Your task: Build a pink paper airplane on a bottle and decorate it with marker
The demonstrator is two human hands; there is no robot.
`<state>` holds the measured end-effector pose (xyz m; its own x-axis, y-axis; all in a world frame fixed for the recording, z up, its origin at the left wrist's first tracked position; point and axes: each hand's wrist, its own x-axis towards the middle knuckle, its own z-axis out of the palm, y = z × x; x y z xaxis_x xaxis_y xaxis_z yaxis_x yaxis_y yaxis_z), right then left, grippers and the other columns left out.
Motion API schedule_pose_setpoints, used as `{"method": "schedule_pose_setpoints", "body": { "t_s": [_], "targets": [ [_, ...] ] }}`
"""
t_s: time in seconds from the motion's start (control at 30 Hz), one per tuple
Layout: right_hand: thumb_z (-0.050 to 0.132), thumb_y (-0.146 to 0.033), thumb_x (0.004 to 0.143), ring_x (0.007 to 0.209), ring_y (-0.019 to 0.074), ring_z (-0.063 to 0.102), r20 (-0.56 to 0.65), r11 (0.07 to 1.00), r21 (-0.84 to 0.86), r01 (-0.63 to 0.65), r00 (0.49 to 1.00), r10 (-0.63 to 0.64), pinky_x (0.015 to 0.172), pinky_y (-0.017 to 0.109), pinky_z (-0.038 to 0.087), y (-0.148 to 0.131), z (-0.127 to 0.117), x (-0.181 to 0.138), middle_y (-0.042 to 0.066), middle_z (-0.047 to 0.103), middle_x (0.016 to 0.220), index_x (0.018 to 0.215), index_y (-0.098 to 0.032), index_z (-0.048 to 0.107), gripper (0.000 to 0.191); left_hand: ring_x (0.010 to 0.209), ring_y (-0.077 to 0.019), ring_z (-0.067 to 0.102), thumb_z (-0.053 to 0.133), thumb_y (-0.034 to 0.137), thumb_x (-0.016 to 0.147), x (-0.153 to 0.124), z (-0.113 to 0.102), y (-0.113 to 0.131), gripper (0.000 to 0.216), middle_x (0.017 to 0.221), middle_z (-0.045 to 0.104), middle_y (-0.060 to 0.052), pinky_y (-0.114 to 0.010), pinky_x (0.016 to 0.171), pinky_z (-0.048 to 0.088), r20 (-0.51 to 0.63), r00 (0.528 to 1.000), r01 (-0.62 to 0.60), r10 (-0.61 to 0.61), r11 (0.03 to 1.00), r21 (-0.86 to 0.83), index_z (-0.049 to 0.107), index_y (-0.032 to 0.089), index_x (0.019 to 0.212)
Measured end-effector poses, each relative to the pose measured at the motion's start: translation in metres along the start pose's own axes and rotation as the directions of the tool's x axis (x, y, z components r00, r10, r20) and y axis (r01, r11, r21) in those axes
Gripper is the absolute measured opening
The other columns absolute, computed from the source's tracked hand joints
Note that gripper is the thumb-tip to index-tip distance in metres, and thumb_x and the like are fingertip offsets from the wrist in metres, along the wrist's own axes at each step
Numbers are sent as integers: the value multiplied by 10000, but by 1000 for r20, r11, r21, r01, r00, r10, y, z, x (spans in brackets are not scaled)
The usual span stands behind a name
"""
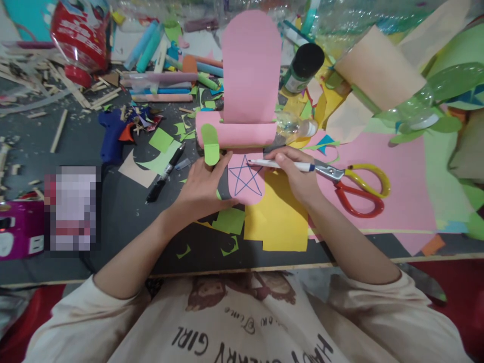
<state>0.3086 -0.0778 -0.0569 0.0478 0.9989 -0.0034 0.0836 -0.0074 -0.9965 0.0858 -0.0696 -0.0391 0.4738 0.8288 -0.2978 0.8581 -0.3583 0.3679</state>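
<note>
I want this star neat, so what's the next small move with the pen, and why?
Probably lift the pen tip off the pink paper: the blue star looks closed, the tip sits by its top point, and the left hand pins the paper flat.

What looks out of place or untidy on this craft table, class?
Green paper offcuts litter the table near the left hand, wooden sticks lie strewn at upper left, and scissors lie loose on the pink sheet beside the right hand holding a pen.

Left hand: left hand (pixel 202 186) pressed flat on the pink paper strip (pixel 245 179), frame centre.
Right hand: right hand (pixel 298 176) holds a pen (pixel 282 165), tip at a blue star (pixel 245 177).
Right of centre: scissors (pixel 355 184) on pink paper.
</note>
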Motion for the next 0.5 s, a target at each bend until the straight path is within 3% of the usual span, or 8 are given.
{"method": "schedule_pose_setpoints", "body": {
  "t_s": [0.17, 0.33, 0.5],
  "targets": [
    [762, -489, 786, 708, 164, 701, 30, 998, -22, 53, 998, -52, 698, 326, 590, 2, 2, 2, 7, 732, 763, 777, -236, 736, 254, 1361, -449, 423, 786, 458, 762, 0, 1, -1, 1012, 1493, 452, -224, -586, 1138, 339, -10, 1000, -13, 13, 1000, -14, 273, 172, 1586],
    [755, -484, 784, 759, 187, 735, 32, 998, -48, 29, 999, -27, 739, 348, 624, 1, 1, 2, 21, 764, 845, 825, -235, 744, 252, 1343, -438, 439, 741, 573, 778, -1, 8, -5, 985, 1498, 465, -203, -579, 1136, 338, -88, 993, -83, 80, 996, -30, 306, 182, 1572],
    [748, -464, 786, 764, 194, 737, 40, 999, -51, 18, 999, -16, 726, 353, 631, -1, 1, 2, 23, 774, 855, 831, -240, 755, 228, 1321, -431, 471, 716, 501, 827, -3, 13, -4, 881, 1453, 491, -225, -556, 1125, 353, -127, 989, -78, 81, 997, 26, 353, 156, 1552]
  ]
}}
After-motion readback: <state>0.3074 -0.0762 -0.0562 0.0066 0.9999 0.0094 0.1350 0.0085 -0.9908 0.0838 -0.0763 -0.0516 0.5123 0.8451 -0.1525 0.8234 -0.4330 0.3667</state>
